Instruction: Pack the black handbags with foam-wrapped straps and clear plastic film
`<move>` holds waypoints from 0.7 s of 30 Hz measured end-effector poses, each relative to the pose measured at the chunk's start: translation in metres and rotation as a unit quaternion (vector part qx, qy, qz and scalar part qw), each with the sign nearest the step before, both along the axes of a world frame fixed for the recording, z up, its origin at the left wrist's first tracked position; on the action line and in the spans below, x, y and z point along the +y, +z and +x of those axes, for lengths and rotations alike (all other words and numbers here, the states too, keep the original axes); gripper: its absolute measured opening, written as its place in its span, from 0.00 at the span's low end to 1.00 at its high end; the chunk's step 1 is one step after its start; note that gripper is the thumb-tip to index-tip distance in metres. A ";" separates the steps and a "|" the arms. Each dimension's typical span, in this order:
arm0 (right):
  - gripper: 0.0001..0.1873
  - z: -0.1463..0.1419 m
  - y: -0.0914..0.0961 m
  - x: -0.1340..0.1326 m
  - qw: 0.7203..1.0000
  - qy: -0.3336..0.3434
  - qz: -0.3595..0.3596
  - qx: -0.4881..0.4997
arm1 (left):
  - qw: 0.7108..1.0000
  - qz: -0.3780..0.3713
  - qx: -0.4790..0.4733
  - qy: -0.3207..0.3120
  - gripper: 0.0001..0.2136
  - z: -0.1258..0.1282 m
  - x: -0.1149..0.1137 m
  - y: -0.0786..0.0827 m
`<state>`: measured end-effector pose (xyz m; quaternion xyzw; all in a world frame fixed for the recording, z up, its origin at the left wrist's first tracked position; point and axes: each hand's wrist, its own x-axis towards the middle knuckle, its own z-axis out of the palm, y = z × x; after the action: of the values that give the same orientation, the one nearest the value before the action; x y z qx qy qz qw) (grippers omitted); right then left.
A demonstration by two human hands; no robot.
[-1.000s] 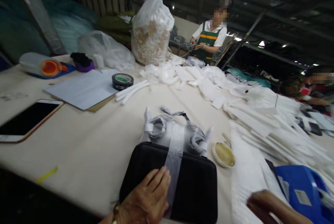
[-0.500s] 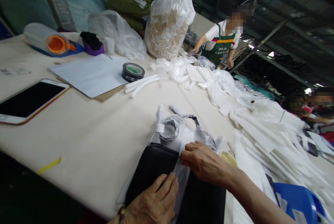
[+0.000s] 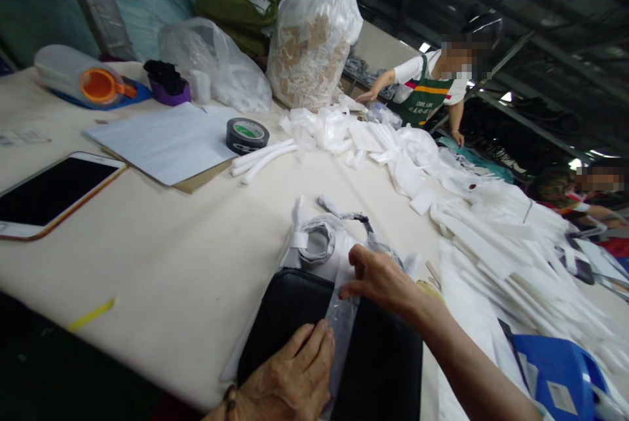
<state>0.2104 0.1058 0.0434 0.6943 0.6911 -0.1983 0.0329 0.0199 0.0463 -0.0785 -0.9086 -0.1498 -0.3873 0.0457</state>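
Note:
A black padded panel, perhaps part of a bag (image 3: 285,316), lies on the table in front of me, with a whitish translucent strip (image 3: 346,329) running down its middle. Flat on the panel's left half, beside the strip, rests my left hand (image 3: 292,368), fingers stretched out. My right hand (image 3: 376,277) is over the strip's upper end, its fingers bent and its thumb apart from them; nothing shows held. Just beyond the panel are a coiled grey strap (image 3: 317,243) bound with a white band and a second strap (image 3: 363,219), partly hidden by my right hand.
Left are a phone (image 3: 54,192), paper sheets (image 3: 162,139), a black tape roll (image 3: 247,135) and a plastic jug (image 3: 73,74). White strips (image 3: 501,257) heap along the right, near a blue tape dispenser (image 3: 565,368). A co-worker (image 3: 422,93) leans over the far end.
My right hand has lifted slightly, and its fingers have spread from the thumb at the strip's top. The left hand stays flat. The far co-worker has shifted right.

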 end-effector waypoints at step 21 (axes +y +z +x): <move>0.21 0.019 -0.073 -0.166 0.882 -0.172 0.433 0.068 | 0.933 -0.274 -0.193 0.131 0.15 -0.042 0.037 0.038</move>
<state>0.2290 -0.0601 -0.0294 0.7317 0.5787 0.0714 -0.3530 -0.0218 0.0828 -0.0408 -0.7655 -0.3742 -0.4898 -0.1844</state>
